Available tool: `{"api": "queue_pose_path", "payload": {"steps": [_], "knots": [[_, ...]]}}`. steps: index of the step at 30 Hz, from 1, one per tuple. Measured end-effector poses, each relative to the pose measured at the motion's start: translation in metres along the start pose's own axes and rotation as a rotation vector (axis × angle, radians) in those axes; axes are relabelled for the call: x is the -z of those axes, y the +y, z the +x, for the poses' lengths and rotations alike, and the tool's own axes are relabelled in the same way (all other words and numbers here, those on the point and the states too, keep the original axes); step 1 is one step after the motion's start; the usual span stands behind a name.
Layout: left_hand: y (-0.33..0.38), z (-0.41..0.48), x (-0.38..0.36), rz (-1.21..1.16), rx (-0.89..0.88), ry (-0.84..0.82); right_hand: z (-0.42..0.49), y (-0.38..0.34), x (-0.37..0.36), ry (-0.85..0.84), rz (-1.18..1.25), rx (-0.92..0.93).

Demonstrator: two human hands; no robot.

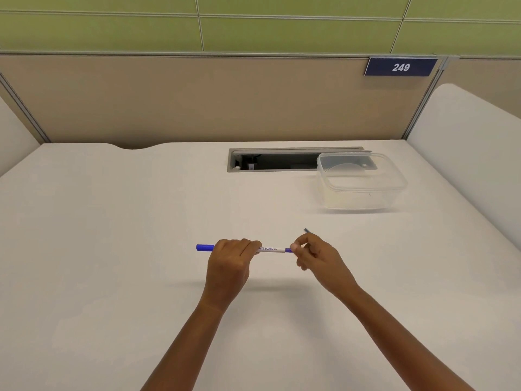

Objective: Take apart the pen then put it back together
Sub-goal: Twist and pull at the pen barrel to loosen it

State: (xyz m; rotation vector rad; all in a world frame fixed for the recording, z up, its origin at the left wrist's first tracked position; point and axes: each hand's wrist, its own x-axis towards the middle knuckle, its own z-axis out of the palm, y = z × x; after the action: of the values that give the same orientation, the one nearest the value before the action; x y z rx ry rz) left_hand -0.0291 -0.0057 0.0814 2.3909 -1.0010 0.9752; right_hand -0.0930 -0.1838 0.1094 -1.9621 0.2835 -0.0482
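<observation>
A whiteboard pen with a white barrel and a blue cap at its left end is held level above the white desk. My left hand is closed around the barrel's left part, with the blue cap sticking out past it. My right hand pinches the blue end piece at the barrel's right tip. A thin dark piece pokes up from behind my right fingers; what it is cannot be told.
A clear plastic container stands at the back right of the desk, partly over an open cable slot. A beige partition with a blue sign reading 249 closes the back. White side panels flank the desk.
</observation>
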Motion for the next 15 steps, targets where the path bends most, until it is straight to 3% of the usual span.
{"api": "queue_pose_path", "payload": {"steps": [4, 9, 12, 15], "knots": [[0.0016, 0.0009, -0.0015, -0.013, 0.003, -0.007, -0.0031, 0.0029, -0.0015, 0.077, -0.428, 0.228], [0.0010, 0.0029, -0.0002, -0.003, 0.001, 0.032, -0.0057, -0.0003, -0.0002, 0.167, -0.640, 0.465], [0.0012, 0.0016, 0.0001, 0.019, -0.005, 0.041, -0.0061, -0.0020, 0.0003, 0.108, -0.647, 0.398], [0.0022, 0.0013, -0.0003, 0.016, -0.006, 0.043, -0.0041, -0.0052, -0.0043, -0.004, -0.325, 0.126]]}}
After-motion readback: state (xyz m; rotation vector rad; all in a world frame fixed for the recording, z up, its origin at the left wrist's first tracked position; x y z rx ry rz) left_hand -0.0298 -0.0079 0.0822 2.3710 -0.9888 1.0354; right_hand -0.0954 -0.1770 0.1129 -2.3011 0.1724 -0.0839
